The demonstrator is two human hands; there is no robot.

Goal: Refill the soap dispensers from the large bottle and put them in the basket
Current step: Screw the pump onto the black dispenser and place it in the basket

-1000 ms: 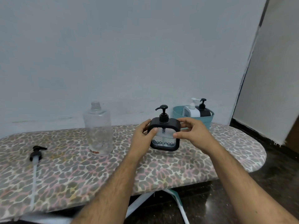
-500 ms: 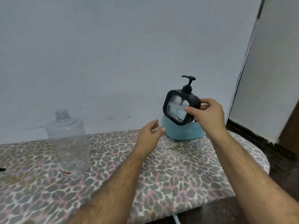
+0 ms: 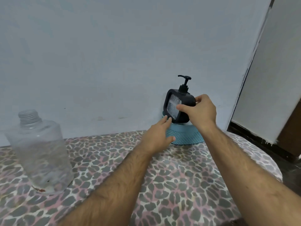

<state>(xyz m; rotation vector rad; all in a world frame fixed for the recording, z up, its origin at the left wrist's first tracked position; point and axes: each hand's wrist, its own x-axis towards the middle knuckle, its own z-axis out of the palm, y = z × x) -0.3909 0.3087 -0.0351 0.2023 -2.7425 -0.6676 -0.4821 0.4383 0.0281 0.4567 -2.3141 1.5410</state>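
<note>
Over the basket rim, head view: the black soap dispenser (image 3: 177,106) is held just above the teal basket (image 3: 185,136), its lower edge at or barely inside the rim; whether it touches the rim cannot be told.
Long axis: the dispenser's axis, base to pump head, is kept nearly upright, with a slight tilt so that the clear front panel faces left and toward the camera.
Right hand: the right hand (image 3: 201,111) is curled round the dispenser's right side, thumb on the front panel and fingers behind the top corner; the whole weight appears to be carried by it.
Left hand: the left hand (image 3: 157,136) is laid against the basket's left wall with fingers straight and relaxed; the fingertips (image 3: 167,119) reach up to the dispenser's lower left corner, and nothing is gripped.
Nearer hand: the dispenser is already held by the right hand, and the basket is steadied by the left.
Direction from the hands: the basket lies directly below the right hand and just right of the left palm, so a short descent is judged to be what remains of this step.
Basket contents: hidden by the dispenser and the right hand, so free room inside cannot be judged.
Large bottle: the clear large bottle (image 3: 39,154) is left uncapped and upright, well apart on the left of the leopard-print ironing board (image 3: 179,185).
</note>
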